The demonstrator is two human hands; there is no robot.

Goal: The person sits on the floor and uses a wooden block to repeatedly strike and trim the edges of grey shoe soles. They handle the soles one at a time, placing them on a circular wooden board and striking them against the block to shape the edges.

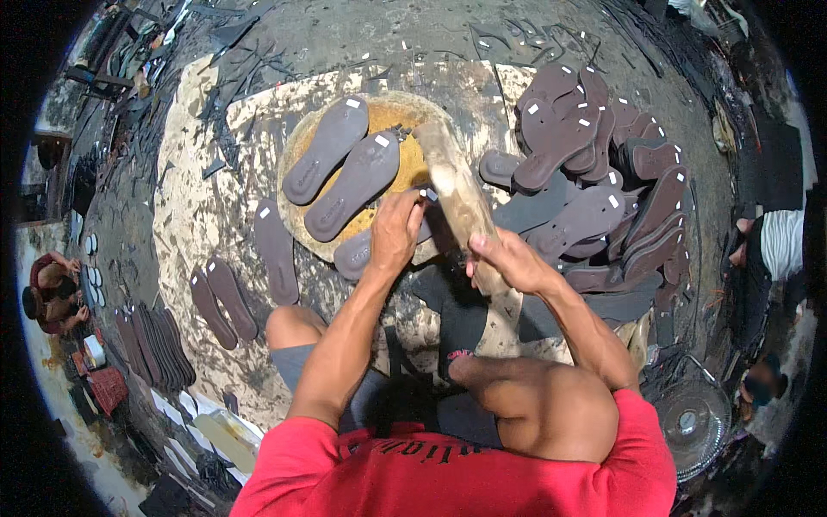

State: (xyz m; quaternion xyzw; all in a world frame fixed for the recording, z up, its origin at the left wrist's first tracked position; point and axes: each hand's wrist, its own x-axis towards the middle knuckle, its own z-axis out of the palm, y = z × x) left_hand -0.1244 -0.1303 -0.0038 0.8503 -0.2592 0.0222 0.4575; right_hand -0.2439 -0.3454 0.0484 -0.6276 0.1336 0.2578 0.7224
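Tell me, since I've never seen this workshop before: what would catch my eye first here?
First the round wooden block at centre, with brown shoe soles lying across it. The left hand presses down at its near edge, while the right hand grips a thick wooden mallet. To the right a big heap of soles spreads over the floor, and a neat row of soles stands at lower left.

Lighting: even, soft daylight, moderately bright, with no hard shadows and a dim patch beneath the person's torso. Mild glare on the pale end of the wooden mallet [457, 194] (slightly motion-blurred) and on the white tags of the sole pile [594, 172]. Distortion: strong fisheye bending toward a black circular rim, the edges darker and softer.
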